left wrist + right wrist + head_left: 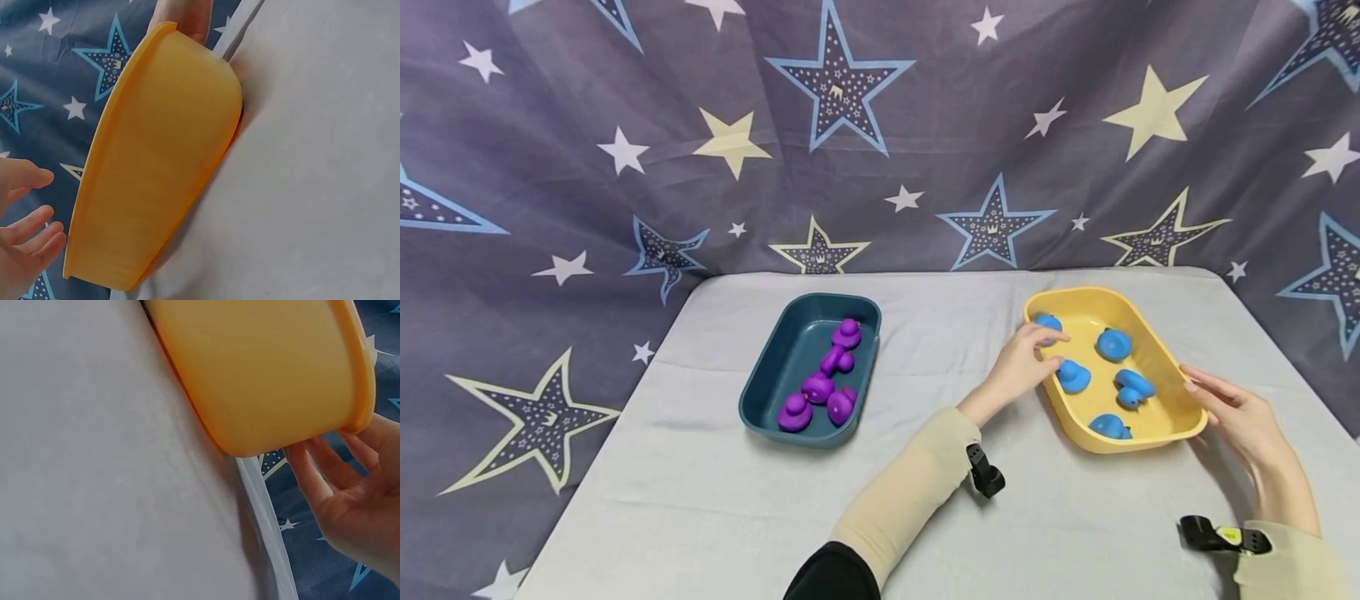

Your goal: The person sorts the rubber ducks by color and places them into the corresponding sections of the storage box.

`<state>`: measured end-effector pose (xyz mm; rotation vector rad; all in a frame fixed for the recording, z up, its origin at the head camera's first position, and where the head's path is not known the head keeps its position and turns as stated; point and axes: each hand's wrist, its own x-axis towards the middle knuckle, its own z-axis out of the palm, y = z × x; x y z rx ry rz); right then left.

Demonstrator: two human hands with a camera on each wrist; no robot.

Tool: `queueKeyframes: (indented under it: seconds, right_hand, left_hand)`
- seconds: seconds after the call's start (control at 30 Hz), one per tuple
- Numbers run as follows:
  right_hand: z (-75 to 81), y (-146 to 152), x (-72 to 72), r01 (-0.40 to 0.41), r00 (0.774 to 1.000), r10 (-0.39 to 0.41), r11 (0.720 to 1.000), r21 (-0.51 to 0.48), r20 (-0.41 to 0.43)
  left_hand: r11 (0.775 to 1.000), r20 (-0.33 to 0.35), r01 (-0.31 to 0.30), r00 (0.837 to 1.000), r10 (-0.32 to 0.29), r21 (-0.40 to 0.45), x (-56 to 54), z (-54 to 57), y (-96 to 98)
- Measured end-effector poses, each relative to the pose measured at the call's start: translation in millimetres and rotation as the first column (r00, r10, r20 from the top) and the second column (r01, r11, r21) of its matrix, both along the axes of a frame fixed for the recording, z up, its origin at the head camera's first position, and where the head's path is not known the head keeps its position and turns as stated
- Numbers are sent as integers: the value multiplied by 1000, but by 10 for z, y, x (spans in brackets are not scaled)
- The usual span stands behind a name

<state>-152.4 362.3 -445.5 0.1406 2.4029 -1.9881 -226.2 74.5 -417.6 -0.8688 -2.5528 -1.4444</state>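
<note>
A yellow tray holding several blue toy ducks stands on the right half of the table. My left hand reaches over its left rim, thumb and fingers spread apart around nothing. Its fingertips overlap the blue duck in the far left corner, and its thumb is beside another blue duck. At the right rim, my right hand holds the tray, fingers against the outer wall. The right wrist view shows those fingers beneath the rim; the left wrist view shows the tray's outer side.
To the left stands a dark teal tray with several purple toy ducks. A pale cloth covers the table, and a star-patterned curtain hangs behind it. Each wrist wears a black camera strap.
</note>
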Motion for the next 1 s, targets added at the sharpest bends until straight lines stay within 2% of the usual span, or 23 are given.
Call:
queueKeyframes:
  seconds: [0.23,0.5,0.7,0.87,1.0]
  right_hand:
    - [16,14,2,-11,1000,10,1000,-20,-15]
    - [51,41,32,-30,1000,30,999,41,-4]
    - [71,50,37,-30,1000,30,997,68,-1]
    - [-37,140,-51,-29,1000,31,991,131,-8]
    - [-254,266,-200,-16,998,33,967,255,-61]
  left_hand:
    - [1000,-25,-12,1000,12,19,34,14,-64]
    - [999,-4,-32,999,32,39,75,25,-157]
    - [997,6,-68,998,68,24,79,3,-266]
    - [996,1,-94,996,94,-11,111,26,-377]
    - [992,-6,-120,993,120,-46,155,70,-483]
